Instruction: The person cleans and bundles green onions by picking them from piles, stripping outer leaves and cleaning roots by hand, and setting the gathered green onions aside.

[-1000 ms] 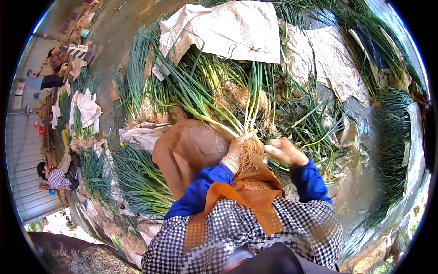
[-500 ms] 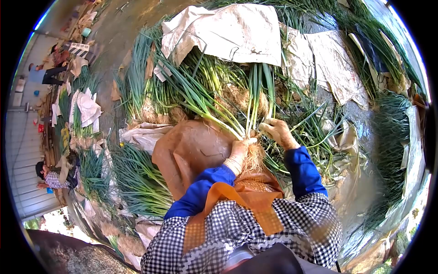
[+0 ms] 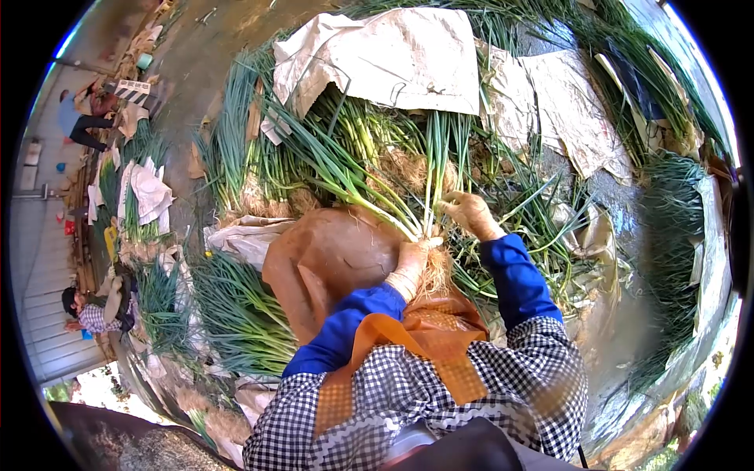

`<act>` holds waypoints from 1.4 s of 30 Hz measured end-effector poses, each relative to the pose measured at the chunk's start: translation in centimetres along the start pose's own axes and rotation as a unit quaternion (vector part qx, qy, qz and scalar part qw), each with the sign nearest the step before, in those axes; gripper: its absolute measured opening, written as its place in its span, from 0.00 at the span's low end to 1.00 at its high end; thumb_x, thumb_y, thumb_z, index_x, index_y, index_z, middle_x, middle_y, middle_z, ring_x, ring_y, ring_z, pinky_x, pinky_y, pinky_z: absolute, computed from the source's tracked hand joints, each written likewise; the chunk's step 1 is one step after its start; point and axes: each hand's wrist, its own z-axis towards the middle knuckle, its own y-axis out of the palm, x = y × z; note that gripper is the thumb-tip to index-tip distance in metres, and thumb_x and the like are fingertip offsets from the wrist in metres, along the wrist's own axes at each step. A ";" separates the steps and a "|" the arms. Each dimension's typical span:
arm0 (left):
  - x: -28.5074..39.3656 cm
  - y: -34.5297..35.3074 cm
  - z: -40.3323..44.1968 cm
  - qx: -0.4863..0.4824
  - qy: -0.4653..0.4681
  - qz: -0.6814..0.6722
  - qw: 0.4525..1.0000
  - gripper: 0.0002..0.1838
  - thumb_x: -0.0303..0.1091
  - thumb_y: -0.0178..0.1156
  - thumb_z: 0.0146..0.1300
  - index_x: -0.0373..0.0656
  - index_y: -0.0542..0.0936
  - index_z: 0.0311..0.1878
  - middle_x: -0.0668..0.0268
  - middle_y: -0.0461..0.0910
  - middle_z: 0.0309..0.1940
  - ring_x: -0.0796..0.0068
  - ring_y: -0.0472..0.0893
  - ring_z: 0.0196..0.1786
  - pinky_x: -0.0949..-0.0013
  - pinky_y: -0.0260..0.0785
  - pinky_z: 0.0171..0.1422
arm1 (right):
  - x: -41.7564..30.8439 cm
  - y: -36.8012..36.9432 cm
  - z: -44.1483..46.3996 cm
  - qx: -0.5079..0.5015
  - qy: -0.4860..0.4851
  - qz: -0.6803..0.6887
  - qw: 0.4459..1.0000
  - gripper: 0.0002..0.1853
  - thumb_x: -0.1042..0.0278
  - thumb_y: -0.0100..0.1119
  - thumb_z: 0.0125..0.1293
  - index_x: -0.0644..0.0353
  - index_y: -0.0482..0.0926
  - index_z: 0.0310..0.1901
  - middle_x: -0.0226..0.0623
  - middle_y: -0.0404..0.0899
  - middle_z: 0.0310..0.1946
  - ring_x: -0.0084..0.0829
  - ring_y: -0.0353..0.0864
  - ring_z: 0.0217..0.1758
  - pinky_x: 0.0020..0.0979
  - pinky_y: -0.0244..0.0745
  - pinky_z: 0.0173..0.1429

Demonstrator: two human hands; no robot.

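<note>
My left hand (image 3: 410, 265) is closed round a bunch of green onions (image 3: 430, 188) just above their roots. The pale, stringy roots (image 3: 437, 276) hang toward me, and the green leaves fan out away from me. Just right of the white stalks, my right hand (image 3: 469, 215) is raised with thumb and fingers pinched together. What it pinches, if anything, is too small to make out. Beneath the bunch, a brown apron (image 3: 334, 251) covers my lap.
More green onions (image 3: 353, 129) lie ahead under a white sack (image 3: 385, 59). Loose leaves (image 3: 518, 212) are heaped at the right, and another pile of green onions (image 3: 239, 310) is at the left. Two people (image 3: 94, 310) (image 3: 78, 118) are at the far left.
My right hand has moved slightly up and away from the root end, along the stalks. My left hand keeps its hold on the green onions. A person at far left has shifted posture.
</note>
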 end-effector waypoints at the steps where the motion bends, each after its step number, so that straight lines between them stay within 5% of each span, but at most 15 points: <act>1: -0.2 0.2 0.3 0.020 0.064 0.024 0.997 0.08 0.22 0.61 0.50 0.40 0.79 0.36 0.71 0.76 0.26 0.77 0.73 0.24 0.74 0.66 0.26 | -0.4 0.0 0.5 -0.027 0.001 -0.067 0.997 0.22 0.47 0.56 0.58 0.62 0.78 0.39 0.44 0.80 0.29 0.36 0.80 0.32 0.32 0.74 0.39; 6: -2.0 -1.1 1.8 0.030 0.090 0.123 0.988 0.06 0.21 0.59 0.51 0.36 0.79 0.34 0.70 0.76 0.25 0.78 0.72 0.24 0.74 0.65 0.27 | -0.8 1.2 2.2 -0.123 0.044 -0.242 0.961 0.26 0.42 0.56 0.51 0.62 0.78 0.36 0.44 0.80 0.27 0.41 0.81 0.33 0.35 0.75 0.40; 12: -2.0 -0.8 2.2 0.063 0.142 0.276 0.949 0.05 0.23 0.60 0.51 0.36 0.79 0.33 0.68 0.77 0.26 0.78 0.73 0.26 0.72 0.66 0.26 | -1.7 3.0 2.2 -0.092 0.048 -0.364 0.926 0.10 0.62 0.51 0.56 0.56 0.80 0.32 0.44 0.80 0.26 0.40 0.81 0.29 0.38 0.76 0.31; 14: -1.8 -1.1 2.2 0.036 0.103 0.163 0.981 0.06 0.25 0.60 0.52 0.37 0.79 0.35 0.68 0.77 0.25 0.77 0.73 0.25 0.71 0.67 0.25 | -0.6 2.4 -0.1 0.014 -0.114 -0.127 0.985 0.14 0.58 0.51 0.62 0.60 0.76 0.27 0.38 0.78 0.19 0.38 0.77 0.21 0.40 0.71 0.28; 15: -2.6 -2.4 2.7 -0.007 -0.031 -0.074 0.997 0.08 0.26 0.60 0.52 0.39 0.78 0.37 0.67 0.77 0.25 0.74 0.75 0.24 0.69 0.69 0.26 | -1.0 1.4 -1.8 -0.051 -0.012 0.046 0.998 0.20 0.53 0.49 0.63 0.62 0.72 0.22 0.38 0.75 0.19 0.29 0.72 0.20 0.31 0.67 0.27; 17: -2.3 -2.3 3.4 -0.045 0.023 -0.059 0.997 0.08 0.26 0.58 0.53 0.40 0.76 0.37 0.64 0.75 0.24 0.69 0.76 0.25 0.66 0.72 0.28 | -3.8 -4.2 -7.0 -0.205 0.079 0.335 0.916 0.20 0.50 0.49 0.64 0.56 0.69 0.21 0.22 0.62 0.14 0.15 0.57 0.16 0.21 0.51 0.20; 20: -1.7 -1.8 2.6 -0.035 0.025 -0.040 0.998 0.08 0.25 0.58 0.53 0.40 0.76 0.37 0.64 0.75 0.24 0.68 0.76 0.24 0.66 0.73 0.29 | 0.1 -8.0 -11.3 -0.198 0.148 0.379 0.892 0.19 0.49 0.53 0.61 0.56 0.73 0.22 0.26 0.71 0.15 0.18 0.66 0.15 0.21 0.60 0.18; 22: -2.4 -2.2 3.1 -0.042 -0.001 -0.064 0.997 0.09 0.25 0.59 0.52 0.40 0.76 0.38 0.64 0.76 0.26 0.68 0.76 0.24 0.67 0.73 0.29 | 5.8 -5.4 -10.6 -0.097 0.167 0.045 0.980 0.19 0.48 0.56 0.59 0.59 0.77 0.27 0.33 0.75 0.17 0.22 0.74 0.18 0.27 0.68 0.22; 23: -2.2 -1.9 2.9 -0.043 -0.022 -0.064 0.997 0.09 0.24 0.58 0.53 0.40 0.76 0.39 0.64 0.76 0.27 0.69 0.76 0.25 0.67 0.72 0.30 | 4.4 -4.9 -9.0 -0.082 0.143 -0.374 0.913 0.18 0.51 0.57 0.59 0.60 0.79 0.34 0.37 0.78 0.22 0.27 0.79 0.25 0.31 0.74 0.33; 25: -1.3 -0.8 2.6 -0.043 0.027 -0.035 0.998 0.09 0.24 0.57 0.53 0.40 0.76 0.39 0.65 0.76 0.26 0.70 0.76 0.25 0.68 0.72 0.29 | 2.0 -2.5 -6.8 0.037 0.086 0.049 0.994 0.19 0.52 0.60 0.56 0.56 0.77 0.44 0.36 0.80 0.32 0.34 0.79 0.35 0.32 0.73 0.40; 30: -1.5 -2.3 2.5 -0.026 0.002 0.060 0.998 0.08 0.24 0.54 0.54 0.38 0.77 0.38 0.66 0.77 0.28 0.71 0.76 0.27 0.72 0.71 0.30 | 0.1 1.8 -1.8 0.014 -0.204 -0.023 0.979 0.15 0.57 0.62 0.54 0.56 0.78 0.41 0.35 0.77 0.26 0.31 0.77 0.29 0.31 0.72 0.36; 34: -0.9 -2.1 2.1 -0.033 -0.016 -0.034 0.999 0.08 0.26 0.54 0.54 0.38 0.76 0.38 0.65 0.77 0.27 0.69 0.77 0.29 0.70 0.72 0.33 | -2.1 1.2 -4.4 -0.131 0.123 0.253 0.950 0.12 0.58 0.59 0.58 0.60 0.78 0.30 0.31 0.78 0.26 0.22 0.75 0.27 0.26 0.70 0.34; 38: 0.5 -1.2 1.2 -0.109 -0.059 -0.106 0.987 0.06 0.26 0.56 0.53 0.35 0.77 0.34 0.60 0.79 0.28 0.67 0.79 0.30 0.68 0.74 0.40 | -1.1 -2.6 -9.8 -0.294 0.000 0.481 0.826 0.11 0.62 0.59 0.58 0.62 0.77 0.27 0.31 0.76 0.21 0.21 0.73 0.23 0.23 0.69 0.31; 41: 1.0 -0.4 0.9 -0.103 -0.102 -0.126 0.981 0.08 0.26 0.53 0.55 0.36 0.75 0.38 0.57 0.79 0.30 0.63 0.79 0.32 0.63 0.74 0.40 | 2.9 -3.9 -10.4 -0.293 0.204 0.266 0.895 0.21 0.51 0.54 0.61 0.66 0.80 0.33 0.34 0.78 0.21 0.26 0.78 0.27 0.28 0.72 0.35; 42: 0.5 -0.7 1.1 -0.090 -0.110 -0.113 0.983 0.12 0.27 0.52 0.55 0.36 0.74 0.43 0.55 0.79 0.33 0.61 0.79 0.34 0.60 0.74 0.43 | 5.4 -2.1 -8.7 -0.269 0.145 -0.202 0.930 0.25 0.47 0.51 0.62 0.66 0.79 0.39 0.33 0.80 0.26 0.29 0.79 0.30 0.31 0.73 0.38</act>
